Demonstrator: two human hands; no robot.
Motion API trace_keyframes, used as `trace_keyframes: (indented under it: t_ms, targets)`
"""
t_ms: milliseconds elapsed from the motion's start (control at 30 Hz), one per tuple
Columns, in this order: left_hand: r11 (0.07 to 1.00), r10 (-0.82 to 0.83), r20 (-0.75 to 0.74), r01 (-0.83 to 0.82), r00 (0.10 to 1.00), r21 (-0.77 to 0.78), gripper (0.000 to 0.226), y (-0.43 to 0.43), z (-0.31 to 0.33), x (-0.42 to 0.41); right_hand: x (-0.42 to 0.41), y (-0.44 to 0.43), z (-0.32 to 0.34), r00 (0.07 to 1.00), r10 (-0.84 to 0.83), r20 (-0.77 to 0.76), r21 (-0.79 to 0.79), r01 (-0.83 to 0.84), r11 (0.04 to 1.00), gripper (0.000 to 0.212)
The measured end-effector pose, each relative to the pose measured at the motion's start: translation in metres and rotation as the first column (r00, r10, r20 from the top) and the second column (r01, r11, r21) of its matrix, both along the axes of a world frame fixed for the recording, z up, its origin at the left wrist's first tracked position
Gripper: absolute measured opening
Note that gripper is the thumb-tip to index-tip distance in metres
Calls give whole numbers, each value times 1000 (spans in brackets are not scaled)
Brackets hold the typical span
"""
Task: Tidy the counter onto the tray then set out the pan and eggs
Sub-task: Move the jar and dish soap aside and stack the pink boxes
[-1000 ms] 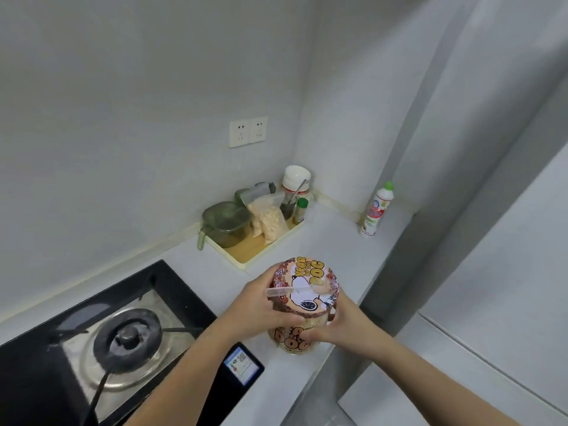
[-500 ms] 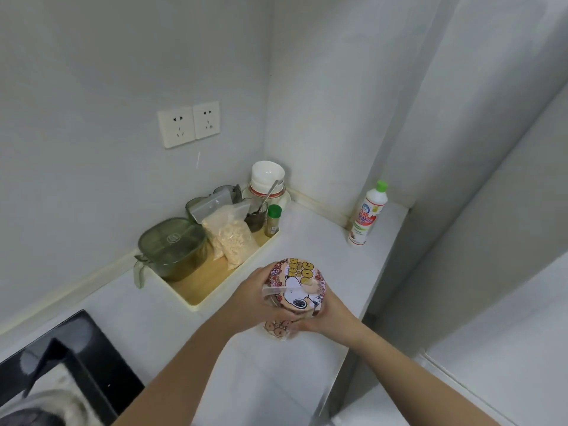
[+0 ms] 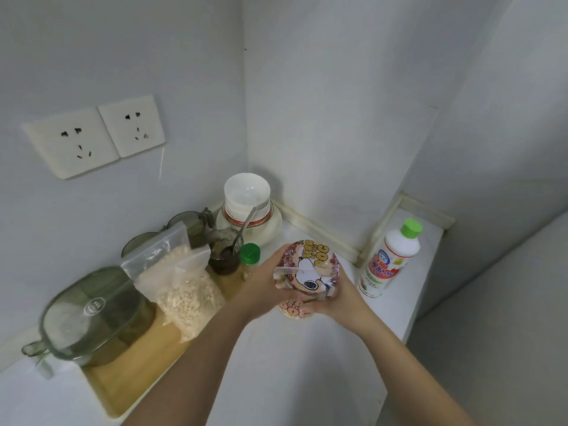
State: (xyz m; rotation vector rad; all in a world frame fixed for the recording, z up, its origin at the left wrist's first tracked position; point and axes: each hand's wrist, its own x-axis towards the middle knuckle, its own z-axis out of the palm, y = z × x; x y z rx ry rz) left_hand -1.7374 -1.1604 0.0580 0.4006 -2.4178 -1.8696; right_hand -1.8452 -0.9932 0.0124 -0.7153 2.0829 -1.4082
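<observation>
Clearly both hands are on one thing. The left hand (image 3: 264,284) curls round the left side of the cartoon-dog canister (image 3: 309,269), up by its lid, and the right hand (image 3: 341,299) cups its lower body from the right. The canister stands upright with its printed lid turned up toward the camera. Whether its base rests on the counter (image 3: 307,364) or hangs just above it I cannot tell.

The tray (image 3: 132,373) lies to the left of the canister, just beside the left hand, so that hand is the nearer one. The tray's long axis runs from near left to far right. Its far part is crowded. A small green-capped bottle (image 3: 250,256) and a dark glass with a spoon (image 3: 226,250) stand just beyond the left hand, then a bag of oats (image 3: 184,290) and a green lidded container (image 3: 92,312) further left. Bare wood shows mostly at the near-left end.

I judge the next move to be a short carry leftward and nearer, past the bag, to set the canister down there.

To the right, well apart from the tray, a white bottle (image 3: 390,259) stands on the counter.
</observation>
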Motion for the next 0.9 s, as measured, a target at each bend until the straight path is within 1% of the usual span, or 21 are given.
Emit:
trace_keyframes:
  t_ms: [133,233,500,600,667,767,833,900]
  targets:
    - [1000,-2,-2,2,1000,-13,81,-10,-5,-33,-27,-11,-8,1000,-24,2,-25,24,999,95]
    - [1000,19,-13,-19,1000,10,84,-17,-11,-52,-45,-18,-12,1000,-14,11,-35,15,999,95]
    - [999,23,13,-24,1000,35,86,-21,-23,-70,-59,-22,-20,999,-26,23,-31,27,999,95]
    - [999,42,61,-42,997,6,79,-22,-21,-68,-60,-23,-21,999,-10,33,-14,10,1000,96]
    - [998,59,91,-56,994,-43,74,-21,-15,-64,-59,-23,-19,999,0,40,-2,0,1000,95]
    - [990,91,187,-68,978,-123,72,-22,-7,-50,-57,-21,-21,999,13,52,8,-13,1000,96]
    - [991,113,269,-87,957,-104,57,-24,-6,-41,-56,-19,-23,998,9,65,8,-9,1000,97]
    - [992,126,317,-119,940,-41,49,-23,-1,-37,-55,-19,-24,998,14,64,8,-15,1000,96]
